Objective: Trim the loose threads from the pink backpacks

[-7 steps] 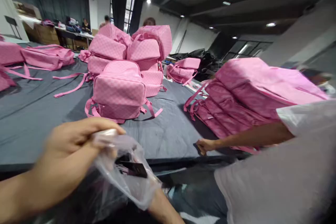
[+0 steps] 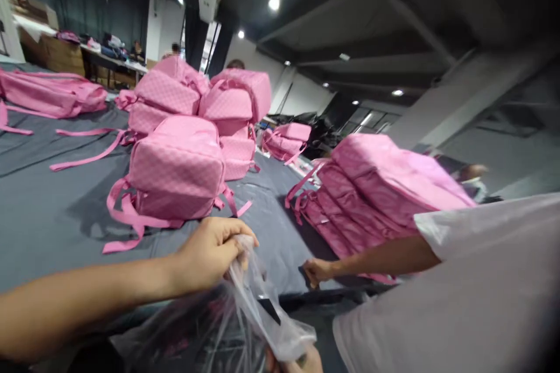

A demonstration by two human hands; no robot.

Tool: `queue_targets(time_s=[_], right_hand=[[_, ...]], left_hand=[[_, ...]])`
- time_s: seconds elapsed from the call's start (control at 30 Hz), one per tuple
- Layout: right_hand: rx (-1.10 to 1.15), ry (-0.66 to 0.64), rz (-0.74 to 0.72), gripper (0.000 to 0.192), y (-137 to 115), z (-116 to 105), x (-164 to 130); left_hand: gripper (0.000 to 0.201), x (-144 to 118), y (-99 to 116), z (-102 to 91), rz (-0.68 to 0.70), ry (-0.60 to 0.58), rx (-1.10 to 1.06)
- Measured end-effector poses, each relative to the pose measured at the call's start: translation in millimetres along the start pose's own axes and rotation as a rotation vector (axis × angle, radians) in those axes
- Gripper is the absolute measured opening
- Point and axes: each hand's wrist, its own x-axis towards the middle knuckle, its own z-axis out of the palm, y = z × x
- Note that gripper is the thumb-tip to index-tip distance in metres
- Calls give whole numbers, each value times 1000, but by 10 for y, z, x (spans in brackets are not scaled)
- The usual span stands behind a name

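With the fingers of our left hand [image 2: 214,256] we clamp the rim of a clear plastic bag [image 2: 286,335] at the near edge of the table [image 2: 271,204]; we cannot tell whether our right hand [image 2: 308,361], below, grips it.

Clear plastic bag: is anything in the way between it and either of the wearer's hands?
Nothing visible: the left hand pinches the clear plastic bag near its upper edge, and the right hand, partly cut off at the bottom, touches it too. A co-worker's hand is apart, by the table.
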Motion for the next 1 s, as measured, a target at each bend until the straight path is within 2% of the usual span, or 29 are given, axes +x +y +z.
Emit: queue_targets(time_s=[0.07,0.13,0.23,0.33,0.43,0.57,0.63,0.67,0.77,0.83,0.87,0.93,1.0], right_hand=[[-9,153,-56,49,-252,-237,387],[4,276,-122,36,-644,-428,879],[37,368,-154,21,-1184,-618,1712],[46,364,-129,33,-1346,-627,2464],[47,263,-22,43,-1173,-434,2925],[46,181,157,55,-771,-138,3141],[40,179,196,56,-607,-154,3164],[32,189,200,56,-545,-226,3163],[-7,283,189,51,-426,-633,3115],[-34,364,191,48,-364,-918,3057],[-42,390,198,47,-316,-1012,3022],[-38,389,226,48,-153,-1042,2921],[-13,316,277,49,116,-869,2735]], left_hand=[[23,581,-90,45,25,74,121],[22,1179,-98,40,15,247,267],[33,1897,-127,-13,39,382,325],[42,2265,-402,-73,79,442,384],[44,2312,-993,-87,38,435,487],[47,2208,-1989,-6,-91,329,663],[47,2201,-2393,66,-129,323,749],[48,2219,-2550,110,-100,319,816],[57,2350,-2863,271,180,233,1096],[62,2480,-2996,387,367,65,1244],[62,2550,-3059,439,385,-27,1272],[57,2695,-3195,520,299,-143,1291],[50,2842,-3345,571,158,-134,1298]])
